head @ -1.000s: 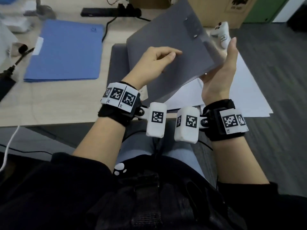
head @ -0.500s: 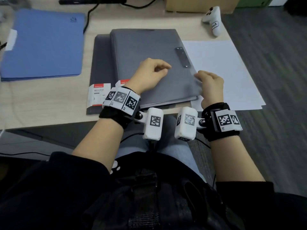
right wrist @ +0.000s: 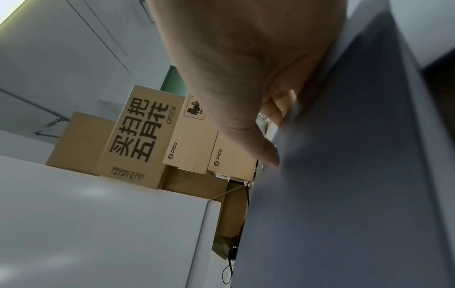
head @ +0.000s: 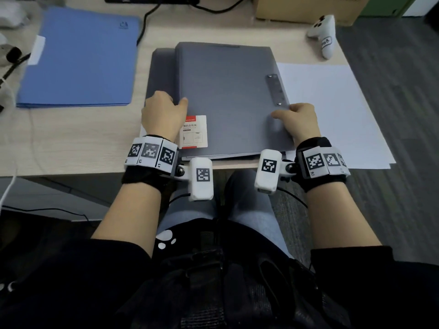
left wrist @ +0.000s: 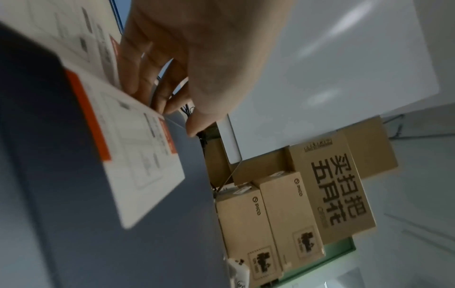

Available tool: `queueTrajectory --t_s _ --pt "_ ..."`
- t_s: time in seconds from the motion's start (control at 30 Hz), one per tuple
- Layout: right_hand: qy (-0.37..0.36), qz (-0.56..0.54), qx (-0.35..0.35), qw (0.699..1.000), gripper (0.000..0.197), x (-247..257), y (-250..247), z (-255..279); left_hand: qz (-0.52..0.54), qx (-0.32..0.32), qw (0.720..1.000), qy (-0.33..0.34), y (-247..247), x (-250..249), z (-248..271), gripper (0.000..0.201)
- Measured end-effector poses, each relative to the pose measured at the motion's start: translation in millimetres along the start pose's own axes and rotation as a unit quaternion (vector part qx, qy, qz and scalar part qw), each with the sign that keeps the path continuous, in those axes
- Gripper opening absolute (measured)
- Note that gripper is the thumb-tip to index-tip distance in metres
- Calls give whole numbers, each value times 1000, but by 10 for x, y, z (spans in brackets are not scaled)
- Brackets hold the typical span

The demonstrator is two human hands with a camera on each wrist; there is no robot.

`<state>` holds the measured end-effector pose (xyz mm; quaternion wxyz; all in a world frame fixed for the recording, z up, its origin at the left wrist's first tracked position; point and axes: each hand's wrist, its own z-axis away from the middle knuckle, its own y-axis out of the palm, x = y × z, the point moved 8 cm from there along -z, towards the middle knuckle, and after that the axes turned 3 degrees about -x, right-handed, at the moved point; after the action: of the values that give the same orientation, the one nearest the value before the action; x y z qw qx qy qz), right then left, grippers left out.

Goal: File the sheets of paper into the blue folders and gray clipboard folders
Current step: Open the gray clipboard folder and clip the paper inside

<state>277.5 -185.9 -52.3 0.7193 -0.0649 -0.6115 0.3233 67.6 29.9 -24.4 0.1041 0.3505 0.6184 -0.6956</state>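
On the desk edge, directly ahead of the lap: top gray clipboard folder now lying flat and closed on a second gray folder, no longer lifted and tilted as a second ago. Half a second back, left hand on the middle of the cover; now shifted out to the top folder's left edge, with a white-and-red product label uncovered just beside it.

Left hand curled at that left edge, thumb tip on the cover, fingers tucked down over the side; from the left wrist view, fingertips against the labelled corners of both folders, pinching the edge of the top one. Right hand curled round the right edge near the front corner, just below the metal clip strip, thumb on top of the cover, fingers wrapped beneath; same hold as half a second ago.

Gripped between both hands, then, at left and right edges. Stack of white paper sheets flat to the right, partly under the folder and touching the right hand's side. Blue folder closed, well apart to the left. White controller at the far right; cardboard boxes behind.
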Motion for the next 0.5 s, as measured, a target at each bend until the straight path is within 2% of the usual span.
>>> queueTrajectory --t_s 0.1,0.17,0.2,0.3,0.43,0.5 --pt "10 -27 6 1000 26 5 24 15 51 52 996 -43 43 111 -57 35" --pt "19 -63 9 998 12 27 19 31 129 79 986 -71 47 168 -103 30" --pt "19 -82 2 996 14 45 13 29 170 91 978 -86 31 186 -112 27" --pt "0 -134 -28 991 12 184 33 86 278 118 946 -117 -25 218 -143 39" --pt "-33 -166 -66 983 55 410 167 190 327 143 929 -97 -131 244 -175 26" --pt "-61 -174 -85 979 62 517 251 227 335 153 925 -94 -188 326 -194 15"
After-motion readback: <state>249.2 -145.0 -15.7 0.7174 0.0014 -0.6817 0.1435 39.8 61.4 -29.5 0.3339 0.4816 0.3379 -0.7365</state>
